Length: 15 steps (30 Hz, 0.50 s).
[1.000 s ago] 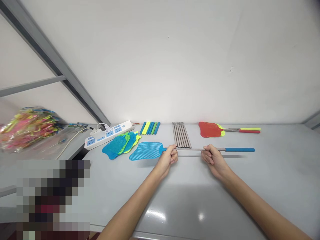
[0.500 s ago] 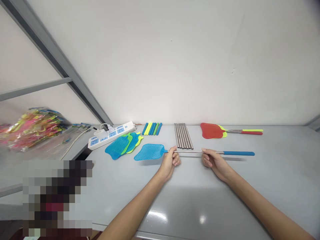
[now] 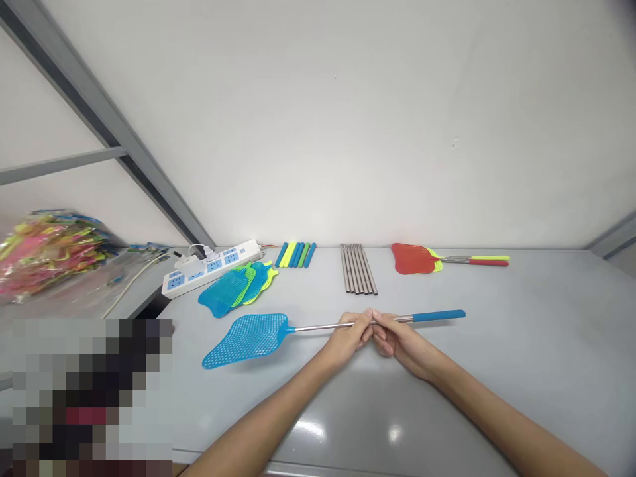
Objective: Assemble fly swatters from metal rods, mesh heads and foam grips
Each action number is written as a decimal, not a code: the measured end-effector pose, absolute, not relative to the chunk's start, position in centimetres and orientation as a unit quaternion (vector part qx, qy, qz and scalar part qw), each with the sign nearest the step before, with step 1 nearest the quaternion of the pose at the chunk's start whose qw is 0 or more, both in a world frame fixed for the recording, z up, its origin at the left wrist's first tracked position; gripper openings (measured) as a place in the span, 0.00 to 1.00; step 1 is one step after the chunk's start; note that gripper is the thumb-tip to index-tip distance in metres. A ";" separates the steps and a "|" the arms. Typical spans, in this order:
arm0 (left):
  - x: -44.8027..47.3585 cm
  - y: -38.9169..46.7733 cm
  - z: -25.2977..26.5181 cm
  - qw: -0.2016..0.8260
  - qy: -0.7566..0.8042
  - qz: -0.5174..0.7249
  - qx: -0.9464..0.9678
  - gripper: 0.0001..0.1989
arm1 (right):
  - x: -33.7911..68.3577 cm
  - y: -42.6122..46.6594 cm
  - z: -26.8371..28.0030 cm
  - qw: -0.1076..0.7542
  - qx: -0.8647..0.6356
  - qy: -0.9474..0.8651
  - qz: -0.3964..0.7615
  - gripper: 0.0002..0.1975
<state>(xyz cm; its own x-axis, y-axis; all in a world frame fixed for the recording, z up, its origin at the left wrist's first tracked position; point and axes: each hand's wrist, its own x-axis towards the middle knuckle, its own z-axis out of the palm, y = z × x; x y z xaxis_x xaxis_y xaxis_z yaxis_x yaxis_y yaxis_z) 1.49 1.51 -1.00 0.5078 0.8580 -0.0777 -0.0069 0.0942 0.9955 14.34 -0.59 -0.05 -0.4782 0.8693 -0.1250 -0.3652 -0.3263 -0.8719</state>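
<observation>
A blue fly swatter (image 3: 248, 338) with a metal rod and a blue grip is held over the table, its perforated head to the left. My left hand (image 3: 352, 334) is closed on the middle of the rod. Right beside it, fingertips touching, my right hand (image 3: 397, 336) pinches the rod nearer the blue grip. Behind the hands lies a row of metal tubes (image 3: 356, 268). Farther right, a red fly swatter (image 3: 413, 258) rests partly over a yellow one.
Several blue, yellow and green grips (image 3: 295, 255) lie at the back. Loose blue and green swatter heads (image 3: 226, 291) overlap beside a white power strip (image 3: 211, 268). A plastic bag of colourful pieces (image 3: 57, 255) sits far left. A wall (image 3: 348, 132) stands behind the table.
My hands have come together at the middle of the rod, where before they were apart. The swatter has shifted left and its head is tilted nearer to me.
</observation>
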 end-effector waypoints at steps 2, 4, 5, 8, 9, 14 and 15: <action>1.4 1.7 -1.0 0.642 0.365 0.330 0.588 0.25 | 14.4 -0.5 0.0 0.413 -0.303 -0.407 0.756 0.20; 1.3 1.8 -0.9 0.646 0.368 0.324 0.585 0.24 | 14.5 -0.5 -0.1 0.418 -0.309 -0.405 0.752 0.20; 1.3 1.9 -0.8 0.650 0.369 0.319 0.583 0.23 | 14.5 -0.5 -0.2 0.420 -0.314 -0.405 0.749 0.20; 1.4 2.0 -0.5 0.667 0.368 0.303 0.573 0.21 | 14.6 -0.5 -0.6 0.426 -0.326 -0.407 0.739 0.20; 1.4 2.0 -0.4 0.671 0.367 0.300 0.570 0.20 | 14.6 -0.5 -0.7 0.427 -0.327 -0.407 0.739 0.20; 1.5 2.1 -0.3 0.676 0.365 0.305 0.562 0.19 | 14.5 -0.5 -0.8 0.436 -0.339 -0.398 0.733 0.18; 1.5 2.1 -0.3 0.680 0.364 0.304 0.559 0.19 | 14.4 -0.5 -0.7 0.439 -0.343 -0.395 0.731 0.18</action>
